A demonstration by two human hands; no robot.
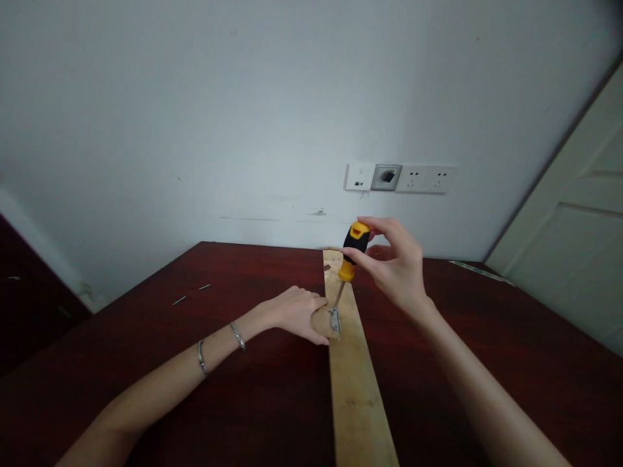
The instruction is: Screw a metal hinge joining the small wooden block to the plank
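My right hand (pixel 396 266) grips the yellow and black handle of a screwdriver (pixel 355 243) between thumb and fingers. The screwdriver tilts, and its shaft runs down to a small metal bracket (pixel 335 320). That bracket lies across a long wooden plank (pixel 357 389) and a small wood piece (pixel 320 320) at the plank's left edge. My left hand (pixel 298 314) closes round this small piece, thumb on the near side and fingers on the far side. Whether a screw sits under the tip is too small to tell.
The plank lies lengthwise on a dark red table (pixel 257 402). Two thin metal pieces, one nearer (pixel 179 300) and one farther (pixel 205 287), rest at the left. Behind stands a white wall with socket plates (pixel 427 179). A flat strip (pixel 479 272) lies at the back right, near a white door (pixel 584 227).
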